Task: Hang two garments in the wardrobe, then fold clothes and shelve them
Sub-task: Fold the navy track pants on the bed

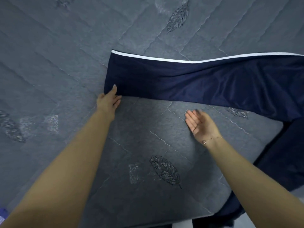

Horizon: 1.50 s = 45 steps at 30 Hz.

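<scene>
Navy blue trousers (pixel 205 79) with a white side stripe lie spread across a grey quilted mattress (pixel 65 63). One leg runs from the right edge to the middle; another part drapes down at the lower right. My left hand (pixel 109 100) pinches the near corner of the leg's hem, thumb on top of the fabric. My right hand (pixel 199 123) hovers palm up over the bare mattress just below the leg, fingers straight and slightly blurred, holding nothing. A thin bracelet circles that wrist.
The mattress carries stitched leaf patterns and fills nearly the whole view. Its near edge runs along the bottom, with a strip of pale floor (pixel 297 195) at the lower right. A small purple thing (pixel 2 214) shows at the bottom left corner.
</scene>
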### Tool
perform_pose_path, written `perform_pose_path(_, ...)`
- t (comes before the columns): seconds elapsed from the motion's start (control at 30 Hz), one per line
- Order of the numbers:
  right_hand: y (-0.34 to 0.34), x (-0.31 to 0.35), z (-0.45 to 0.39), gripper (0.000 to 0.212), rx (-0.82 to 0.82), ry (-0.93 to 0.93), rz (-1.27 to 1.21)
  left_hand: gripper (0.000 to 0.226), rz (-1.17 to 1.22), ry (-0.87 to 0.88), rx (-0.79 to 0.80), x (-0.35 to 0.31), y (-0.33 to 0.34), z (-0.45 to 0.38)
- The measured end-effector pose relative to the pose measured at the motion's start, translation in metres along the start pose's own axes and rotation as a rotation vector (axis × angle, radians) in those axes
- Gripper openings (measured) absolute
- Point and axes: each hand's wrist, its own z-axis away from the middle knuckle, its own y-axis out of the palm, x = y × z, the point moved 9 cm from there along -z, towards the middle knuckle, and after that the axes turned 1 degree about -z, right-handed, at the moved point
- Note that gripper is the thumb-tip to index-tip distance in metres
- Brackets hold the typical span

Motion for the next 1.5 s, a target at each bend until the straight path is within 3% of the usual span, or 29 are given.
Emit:
perform_pose_path(0.13,0.012,0.038,-0.017,0.021,-0.042,-0.169,-0.206,0.053,0.146,-0.024,-0.057,-0.001,0.004,-0.001)
perform_pose_path(0.23,0.009,0.062,-0.032,0.029,-0.17,-0.229,-0.341,0.028,0.202,0.023,-0.127,0.001,-0.011,0.014)
perform_pose_path(0.33,-0.02,0.057,-0.021,0.039,-0.322,-0.236,-0.276,0.023,0.19,0.044,-0.171,0.026,-0.042,0.044)
perform_pose_path(0.47,-0.063,0.013,0.012,0.039,-0.308,-0.177,-0.225,0.014,0.176,-0.006,-0.182,0.076,-0.088,0.087)
perform_pose_path(0.6,-0.11,-0.017,0.027,0.039,-0.369,-0.166,-0.048,0.014,0.146,-0.089,-0.203,0.12,-0.126,0.112)
perform_pose_path(0.77,-0.124,-0.033,0.024,0.053,-0.381,-0.124,0.051,0.039,0.123,-0.073,-0.164,0.107,-0.135,0.101)
perform_pose_path(0.83,-0.125,-0.032,0.022,0.051,-0.404,-0.132,0.099,0.042,0.07,-0.042,-0.157,0.094,-0.129,0.09)
perform_pose_path(0.9,-0.123,-0.034,0.021,0.033,-0.399,-0.122,0.122,0.037,0.042,-0.016,-0.224,0.084,-0.13,0.081)
perform_pose_path(0.97,-0.112,-0.037,0.019,0.008,-0.337,-0.101,0.116,0.027,0.136,-0.019,-0.304,0.081,-0.135,0.075)
perform_pose_path(1.03,-0.103,-0.043,0.018,0.007,-0.272,-0.1,0.058,0.021,0.22,-0.005,-0.359,0.081,-0.139,0.073)
perform_pose_path(1.13,-0.096,-0.046,0.023,0.028,-0.214,-0.119,0.0,0.031,0.029,0.124,-0.448,0.071,-0.142,0.081)
perform_pose_path(1.27,-0.106,-0.039,0.033,0.023,-0.216,-0.103,-0.013,0.057,-0.788,0.396,-0.609,0.037,-0.119,0.11)
perform_pose_path(1.33,-0.117,-0.029,0.037,0.017,-0.209,-0.097,-0.047,0.056,-0.976,0.598,-0.492,0.033,-0.07,0.127)
perform_pose_path(1.5,-0.151,0.03,0.04,0.014,-0.173,-0.142,-0.103,0.042,-1.179,0.856,0.177,0.101,0.103,0.171)
